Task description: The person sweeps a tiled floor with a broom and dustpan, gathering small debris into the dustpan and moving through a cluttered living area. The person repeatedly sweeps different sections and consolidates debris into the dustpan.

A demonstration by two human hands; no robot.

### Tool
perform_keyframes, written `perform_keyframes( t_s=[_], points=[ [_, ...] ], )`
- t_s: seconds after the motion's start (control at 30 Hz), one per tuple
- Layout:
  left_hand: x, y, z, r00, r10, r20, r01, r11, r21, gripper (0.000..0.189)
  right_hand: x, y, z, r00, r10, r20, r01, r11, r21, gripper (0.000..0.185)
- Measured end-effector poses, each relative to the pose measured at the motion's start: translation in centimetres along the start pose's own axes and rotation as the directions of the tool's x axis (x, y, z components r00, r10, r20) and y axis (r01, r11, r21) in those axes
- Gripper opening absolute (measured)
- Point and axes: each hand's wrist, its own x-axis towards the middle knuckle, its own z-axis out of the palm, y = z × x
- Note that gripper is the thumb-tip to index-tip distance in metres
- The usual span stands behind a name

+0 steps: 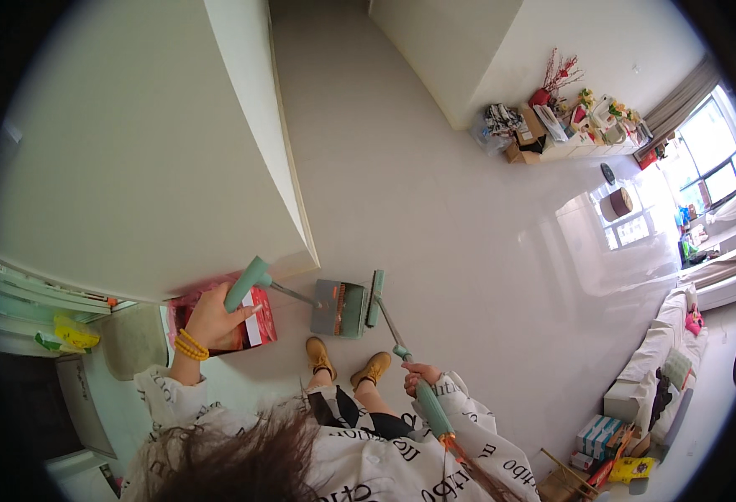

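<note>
My left hand (216,314) is closed around the green handle (248,283) of a long-handled dustpan. The grey and green dustpan (336,309) rests on the tiled floor in front of my feet, and a comb-like orange strip runs across it. Just right of its open edge stands the green broom head (375,299), its dark bristles at the floor. My right hand (422,375) grips the green broom handle (432,408), which slants back past my sleeve. Yellow-brown boots (371,369) are on my feet.
A red box (261,317) stands under my left hand, beside the wall corner (314,263). Farther right lie a round brown stool or container (621,202) and a dark round object (607,173). A cluttered low cabinet (587,149), a covered sofa (647,351) and boxes (600,436) line the room.
</note>
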Motion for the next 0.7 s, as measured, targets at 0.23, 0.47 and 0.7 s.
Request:
perform_keyframes(
  t_s=[0.23, 0.47, 0.7],
  points=[
    [-1.2, -0.9, 0.2, 0.985, 0.1, -0.141, -0.104, 0.994, -0.024, 0.051, 2.7, 0.0, -2.2, 0.992, -0.026, 0.126, 0.02, 0.999, 0.042, 0.015],
    [-1.7, 1.6, -1.0, 0.937, 0.195, -0.291, -0.126, 0.963, 0.24, 0.049, 6.2, -3.5, -0.6, 0.901, -0.298, 0.316, 0.253, 0.951, 0.176, 0.029],
    [-3.9, 7.4, 2.6, 0.934, 0.348, 0.077, -0.315, 0.907, -0.278, 0.029, -0.6, -3.1, -3.0, 0.803, -0.541, 0.251, 0.483, 0.837, 0.258, 0.026]
  ],
)
